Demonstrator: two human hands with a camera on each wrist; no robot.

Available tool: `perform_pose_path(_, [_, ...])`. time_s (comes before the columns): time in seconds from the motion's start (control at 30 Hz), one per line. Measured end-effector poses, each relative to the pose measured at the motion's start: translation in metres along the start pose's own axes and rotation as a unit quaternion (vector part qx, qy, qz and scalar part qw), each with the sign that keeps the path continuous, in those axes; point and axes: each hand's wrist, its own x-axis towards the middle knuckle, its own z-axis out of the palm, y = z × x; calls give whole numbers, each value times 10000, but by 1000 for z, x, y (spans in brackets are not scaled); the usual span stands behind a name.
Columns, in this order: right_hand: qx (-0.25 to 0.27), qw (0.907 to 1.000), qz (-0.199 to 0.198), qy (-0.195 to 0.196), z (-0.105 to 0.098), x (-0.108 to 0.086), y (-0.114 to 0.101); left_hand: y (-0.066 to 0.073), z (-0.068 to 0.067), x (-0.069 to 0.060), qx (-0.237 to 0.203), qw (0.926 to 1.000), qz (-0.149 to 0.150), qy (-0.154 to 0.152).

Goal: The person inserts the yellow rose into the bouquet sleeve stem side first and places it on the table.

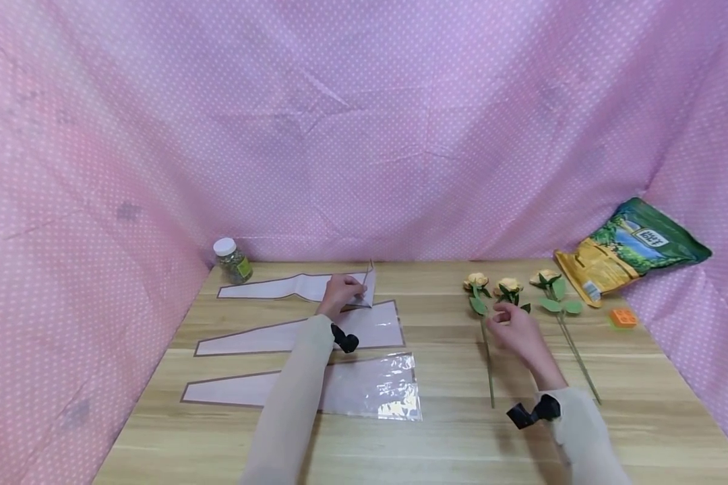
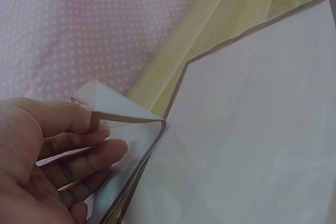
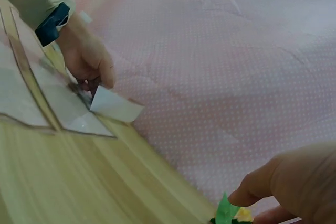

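My left hand (image 1: 340, 293) pinches the raised end of the farthest tapered flower sleeve (image 1: 261, 289). In the left wrist view the thumb lies over the folded, brown-bordered edge (image 2: 126, 118) of the film, other fingers loosely bent. My right hand (image 1: 518, 333) is over the artificial roses, thumb and forefinger curved with a gap between them. Its fingertips are close to the stem of the left rose (image 1: 476, 281) and below the middle rose (image 1: 509, 286), whose stem is hidden. A green leaf (image 3: 224, 211) shows at the thumb in the right wrist view. The right rose (image 1: 544, 277) lies apart.
Two more flat sleeves, a middle one (image 1: 376, 330) and a nearer one (image 1: 370, 391), lie on the wooden table (image 1: 437, 444). A white-lidded jar (image 1: 233, 261) stands back left. At right are a green-yellow bag (image 1: 633, 246) and an orange block (image 1: 623, 318). Pink dotted cloth (image 1: 364, 135) surrounds the table.
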Motion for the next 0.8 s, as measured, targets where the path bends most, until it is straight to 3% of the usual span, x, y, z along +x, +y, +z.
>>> perform_pose_path(0.17, [55, 9994, 274, -194, 7, -5, 14, 2, 0, 0, 49, 10000, -3, -11])
perform_pose_path(0.47, [-570, 9973, 370, -287, 21, -1, 21, 1, -1, -1, 154, 9999, 44, 8])
perform_pose_path(0.8, [-1220, 9925, 52, -13, 31, 5, 15, 1, 0, 1, 206, 9998, 35, 44])
